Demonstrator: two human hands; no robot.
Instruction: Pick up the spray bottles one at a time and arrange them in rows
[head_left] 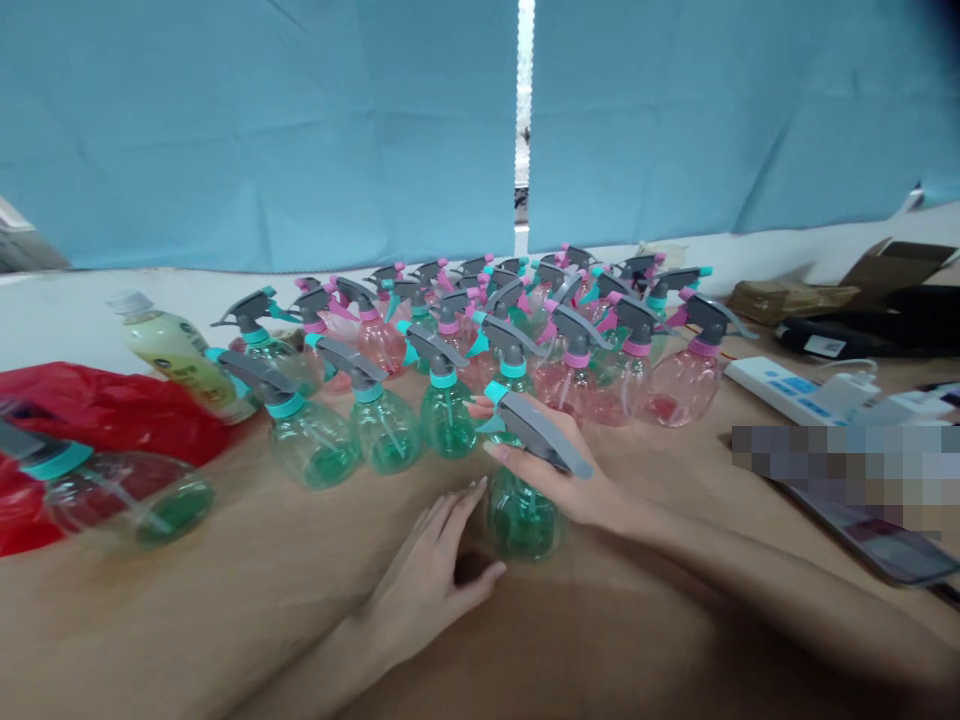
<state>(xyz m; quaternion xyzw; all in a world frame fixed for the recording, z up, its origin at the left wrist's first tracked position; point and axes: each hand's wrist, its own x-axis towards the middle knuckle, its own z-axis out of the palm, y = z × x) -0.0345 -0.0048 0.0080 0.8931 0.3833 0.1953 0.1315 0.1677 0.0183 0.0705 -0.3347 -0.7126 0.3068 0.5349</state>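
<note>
A clear green spray bottle (525,520) with a grey and teal trigger head stands upright on the wooden table, close in front of me. Around its neck, just under the spray head, my right hand (562,465) is wrapped; part of the collar is hidden by the fingers. My left hand (435,560) is just left of the bottle's base, fingers stretched and thumb apart, with nothing in it. Beyond stand several green spray bottles (390,435) in a row and several pink spray bottles (682,385).
At far left, a green spray bottle (135,495) leans by a red plastic bag (112,410), with a yellowish-green bottle (172,350) behind. On the right are a white power strip (780,390), a phone (862,530) and cardboard boxes (892,275). A blue sheet (300,130) hangs behind.
</note>
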